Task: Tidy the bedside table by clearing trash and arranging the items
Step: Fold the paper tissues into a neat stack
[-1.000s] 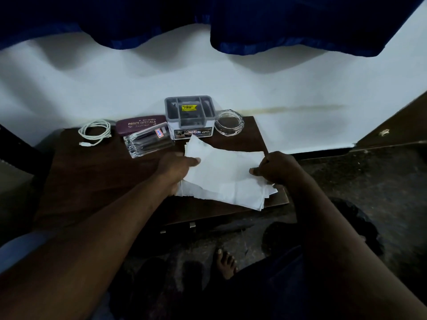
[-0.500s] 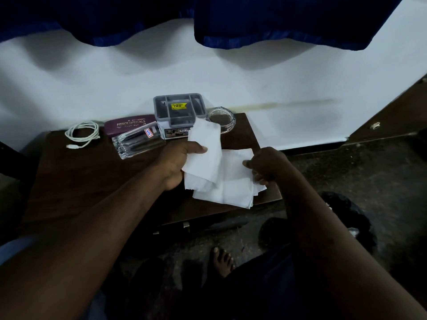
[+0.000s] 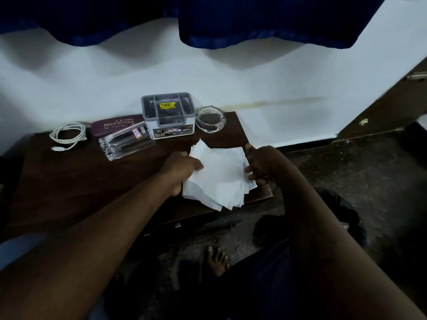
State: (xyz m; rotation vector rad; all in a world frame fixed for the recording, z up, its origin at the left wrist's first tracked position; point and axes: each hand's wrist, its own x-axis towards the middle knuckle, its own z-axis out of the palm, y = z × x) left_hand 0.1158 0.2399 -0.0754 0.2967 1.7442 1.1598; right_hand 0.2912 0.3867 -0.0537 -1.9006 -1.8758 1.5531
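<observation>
A stack of white paper tissues (image 3: 221,179) lies on the right front part of the dark wooden bedside table (image 3: 69,181). My left hand (image 3: 181,168) grips the stack's left edge, thumb on top. On the stack's right edge my right hand (image 3: 261,163) pinches the sheets, fingers curled around them. Along the back of the table stand a grey compartment organiser box (image 3: 167,115), a clear glass ashtray (image 3: 209,120), a maroon spectacle case (image 3: 113,125), a clear plastic box (image 3: 127,144) and a coiled white cable (image 3: 68,135).
A white wall rises just behind the table, with dark blue curtains (image 3: 254,19) hanging above. The table's right edge drops to a dark floor (image 3: 358,169). A bare foot (image 3: 217,259) rests on the floor below the table's front edge.
My left hand had lifted a tissue upright; it now lies folded flat onto the stack. Both hands sit at the stack's sides, squaring it.
</observation>
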